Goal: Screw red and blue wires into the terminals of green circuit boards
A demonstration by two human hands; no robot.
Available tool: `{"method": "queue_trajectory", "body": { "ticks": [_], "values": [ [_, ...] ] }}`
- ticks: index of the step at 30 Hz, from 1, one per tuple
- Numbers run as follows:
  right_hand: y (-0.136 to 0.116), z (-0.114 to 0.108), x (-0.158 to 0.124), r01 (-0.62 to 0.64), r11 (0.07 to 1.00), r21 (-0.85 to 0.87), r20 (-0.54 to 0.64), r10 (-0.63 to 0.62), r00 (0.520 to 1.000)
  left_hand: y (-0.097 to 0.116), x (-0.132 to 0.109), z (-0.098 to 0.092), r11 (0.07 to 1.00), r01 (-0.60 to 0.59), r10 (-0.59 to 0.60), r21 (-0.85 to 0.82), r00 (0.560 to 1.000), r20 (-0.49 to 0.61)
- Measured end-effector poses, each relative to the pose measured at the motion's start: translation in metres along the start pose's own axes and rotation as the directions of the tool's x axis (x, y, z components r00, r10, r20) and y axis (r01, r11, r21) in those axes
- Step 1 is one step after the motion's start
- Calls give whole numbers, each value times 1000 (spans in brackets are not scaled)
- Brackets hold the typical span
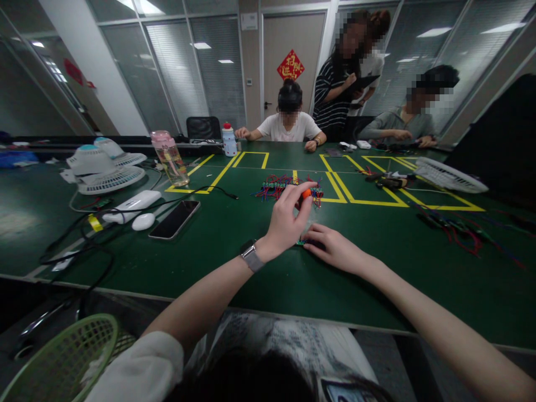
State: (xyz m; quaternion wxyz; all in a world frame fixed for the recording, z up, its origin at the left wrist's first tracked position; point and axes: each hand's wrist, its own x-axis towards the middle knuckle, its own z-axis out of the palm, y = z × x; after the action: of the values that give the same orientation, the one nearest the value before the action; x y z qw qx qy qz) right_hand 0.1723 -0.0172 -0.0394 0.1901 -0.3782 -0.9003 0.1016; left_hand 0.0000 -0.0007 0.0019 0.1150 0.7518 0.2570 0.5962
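A: Hands?
B: Left hand [285,219] center frame, thumb and fingers curled in on an orange piece [307,193]. Only its rounded end shows, rest hidden by the fingers.
A: Right?
B: Right hand [330,247] just below and right of that, low over the counter [234,285], fingers bent and close together. Fingertips at a small green board [300,243]; can't tell if pinched or just pressed.
A: Board position?
B: Center frame, at the counter surface, mostly covered by the right hand.
A: Around it?
B: Bundle of wired boards [272,185], red and blue leads, just above the left hand, partly blocked by it. Phone [175,220] left of center, screen up. Yellow tape [377,204] outlines across the upper half. More loose wires [464,237] toward the right edge.
A: Others?
B: Seated person [288,127] top center, across the counter.
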Motion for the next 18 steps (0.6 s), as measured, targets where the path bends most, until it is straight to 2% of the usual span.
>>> {"method": "queue_trajectory", "body": {
  "ticks": [18],
  "values": [
    [-3, -2, 0, -2, 1000, 13, -5, 2, 1000, 0, 0, -1, 1000, -1, 1, 20, 1000, 10]
  ]
}}
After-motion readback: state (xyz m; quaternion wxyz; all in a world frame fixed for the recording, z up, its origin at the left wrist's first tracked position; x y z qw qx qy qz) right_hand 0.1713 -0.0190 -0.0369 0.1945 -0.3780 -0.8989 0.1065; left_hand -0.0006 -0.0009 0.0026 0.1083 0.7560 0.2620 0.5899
